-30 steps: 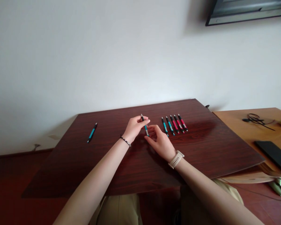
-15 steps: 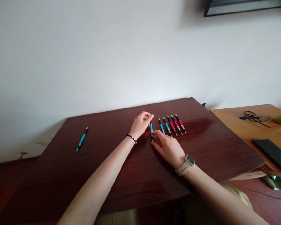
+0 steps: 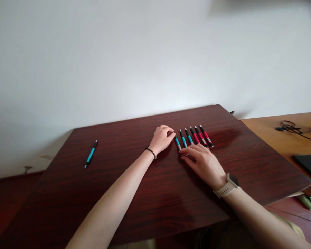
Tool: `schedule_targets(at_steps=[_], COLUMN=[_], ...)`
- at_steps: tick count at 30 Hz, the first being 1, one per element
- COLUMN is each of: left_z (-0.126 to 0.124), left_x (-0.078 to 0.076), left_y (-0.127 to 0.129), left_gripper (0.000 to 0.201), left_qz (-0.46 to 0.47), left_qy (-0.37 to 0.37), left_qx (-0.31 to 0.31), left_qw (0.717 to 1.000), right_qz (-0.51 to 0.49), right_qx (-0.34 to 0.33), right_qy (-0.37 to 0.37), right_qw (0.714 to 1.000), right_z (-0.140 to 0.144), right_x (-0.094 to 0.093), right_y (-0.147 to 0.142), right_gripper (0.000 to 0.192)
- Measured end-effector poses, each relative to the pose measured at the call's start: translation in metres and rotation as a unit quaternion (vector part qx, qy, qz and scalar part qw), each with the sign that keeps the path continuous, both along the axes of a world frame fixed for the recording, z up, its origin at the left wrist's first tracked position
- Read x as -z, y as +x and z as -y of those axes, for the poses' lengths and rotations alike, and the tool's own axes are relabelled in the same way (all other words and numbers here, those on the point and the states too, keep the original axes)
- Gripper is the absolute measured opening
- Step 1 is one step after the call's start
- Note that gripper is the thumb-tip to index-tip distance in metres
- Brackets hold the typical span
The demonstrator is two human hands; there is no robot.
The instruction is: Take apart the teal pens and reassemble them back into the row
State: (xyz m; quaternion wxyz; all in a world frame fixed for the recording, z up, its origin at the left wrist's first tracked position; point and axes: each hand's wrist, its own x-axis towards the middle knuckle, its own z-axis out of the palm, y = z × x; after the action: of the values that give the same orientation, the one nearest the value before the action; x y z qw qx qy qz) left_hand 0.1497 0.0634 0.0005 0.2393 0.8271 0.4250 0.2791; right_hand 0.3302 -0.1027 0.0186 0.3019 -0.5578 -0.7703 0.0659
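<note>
My left hand (image 3: 162, 137) rests on the dark red-brown wooden table top (image 3: 134, 193) near its far edge, the fingers curled together, and the tips pinch the upper end of a slim teal and black plastic pen (image 3: 178, 143), as far as I can see; the contact itself is small in the view. My right hand (image 3: 204, 162) lies flat just beside it, fingers stretched and slightly spread, with the fingertips on the lower end of this same pen and over the low ends of its neighbours. I judge the pen to be light and stiff, with a smooth barrel that rolls easily on such a polished surface, so it is better to take it at the black grip part or to hold both ends, and not to push it from the side. It is not fragile, I think. It lies at the left end of a row of pens (image 3: 194, 136) near the far right part of the table top, all parallel and close together. In this row I count six pens: three teal and three red. One more teal pen (image 3: 91, 154) lies alone, well apart, toward the left edge. So there are seven pens in all, four teal and three red.
</note>
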Motion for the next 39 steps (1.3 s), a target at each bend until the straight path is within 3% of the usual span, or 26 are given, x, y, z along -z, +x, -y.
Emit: schedule_targets(at_steps=[13,39], left_z=[0.008,0.005], left_x=[0.003,0.011], left_y=[0.003,0.004], left_gripper=[0.01,0.039], left_qz=[-0.031,-0.102], left_qy=[0.041,0.082], left_qx=[0.01,0.006], left_qw=[0.999,0.991], right_qz=[0.06,0.078], right_qx=[0.015,0.026], right_qy=[-0.016,-0.001], right_qw=[0.998,0.997], right_z=[0.003,-0.005], right_x=[0.001,0.003], right_y=[-0.002,-0.002], right_gripper=[0.006,0.012])
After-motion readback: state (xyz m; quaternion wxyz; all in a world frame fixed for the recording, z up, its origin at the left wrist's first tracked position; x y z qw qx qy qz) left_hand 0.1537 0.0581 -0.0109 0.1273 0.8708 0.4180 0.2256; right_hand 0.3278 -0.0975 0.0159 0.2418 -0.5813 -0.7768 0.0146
